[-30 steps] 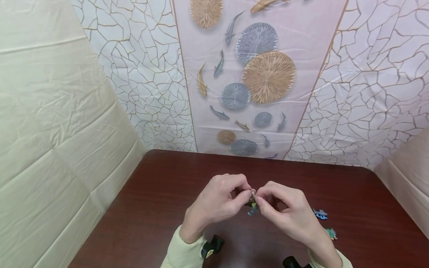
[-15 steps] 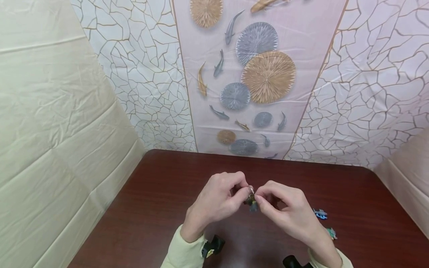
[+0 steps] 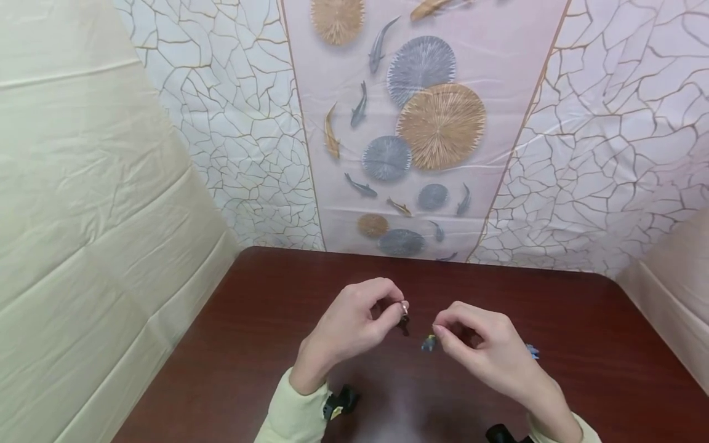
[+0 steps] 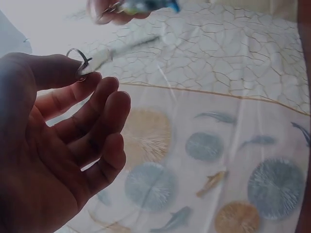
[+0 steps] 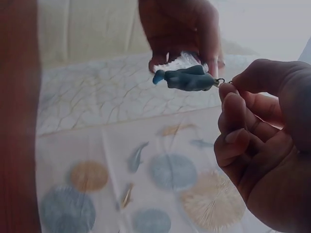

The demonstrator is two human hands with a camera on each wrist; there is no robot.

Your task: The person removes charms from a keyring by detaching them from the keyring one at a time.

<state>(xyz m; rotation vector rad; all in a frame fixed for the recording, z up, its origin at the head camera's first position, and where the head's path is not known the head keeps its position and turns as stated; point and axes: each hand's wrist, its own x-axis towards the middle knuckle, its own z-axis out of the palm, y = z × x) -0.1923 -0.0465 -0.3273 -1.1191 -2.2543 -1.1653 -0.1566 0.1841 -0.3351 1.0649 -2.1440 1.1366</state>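
My left hand (image 3: 354,320) pinches a metal key ring (image 4: 77,57) between thumb and index finger. A slim key (image 4: 131,46), blurred, hangs from that ring; it looks dark in the head view. Across a gap, my right hand (image 3: 487,344) pinches a tiny metal loop (image 5: 224,81) by thumb and index fingertip. From this loop hangs a small blue-grey and yellow animal charm (image 5: 189,79), its exact kind unclear. The charm and the key ring are apart. Both hands are above the table.
Another small blue charm (image 3: 532,351) lies on the dark red-brown table (image 3: 266,344), partly behind my right hand. A patterned cloth (image 3: 382,203) hangs behind the table's far edge. Pale fabric (image 3: 111,246) stands along the left side.
Earlier both hands met at the key ring with the charm between them. Now they have separated, the charm in the right hand. The green charm on the table is hidden from view.
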